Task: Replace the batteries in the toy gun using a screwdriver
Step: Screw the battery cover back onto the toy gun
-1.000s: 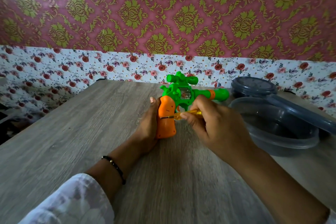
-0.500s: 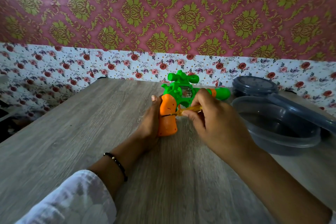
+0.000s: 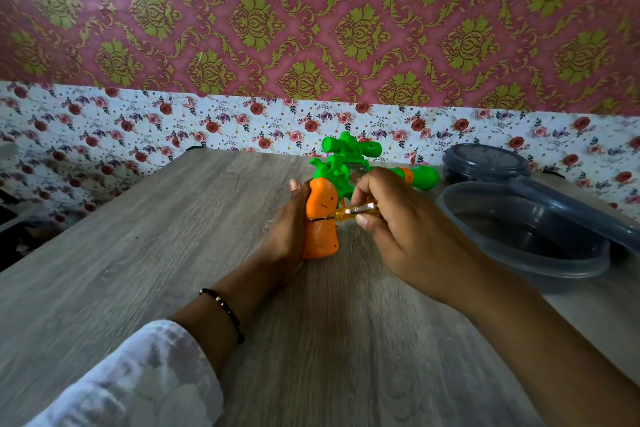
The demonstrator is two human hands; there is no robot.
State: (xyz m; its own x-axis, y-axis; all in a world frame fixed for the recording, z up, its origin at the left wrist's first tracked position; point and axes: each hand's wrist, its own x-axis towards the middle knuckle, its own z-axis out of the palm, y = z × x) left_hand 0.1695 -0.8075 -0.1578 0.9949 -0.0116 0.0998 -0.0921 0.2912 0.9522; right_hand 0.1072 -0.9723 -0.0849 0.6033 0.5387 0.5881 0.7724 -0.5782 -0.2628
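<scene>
We are steadying the green plastic toy gun with the orange grip (image 3: 320,215) on the grey wood-grain table (image 3: 138,253), its grip standing on the tabletop and its barrel pointing right. Our left hand (image 3: 289,236) is wrapping around the left side of the grip, holding it. Our right hand (image 3: 405,229) is pinching a small screwdriver with a clear yellow handle (image 3: 349,211), its metal tip touching the grip's right face. Just right of our hands, a translucent grey plastic tub (image 3: 519,239) is sitting with its lid (image 3: 575,208) leaning across the rim, and a second lidded grey round container (image 3: 485,163) is standing behind it.
</scene>
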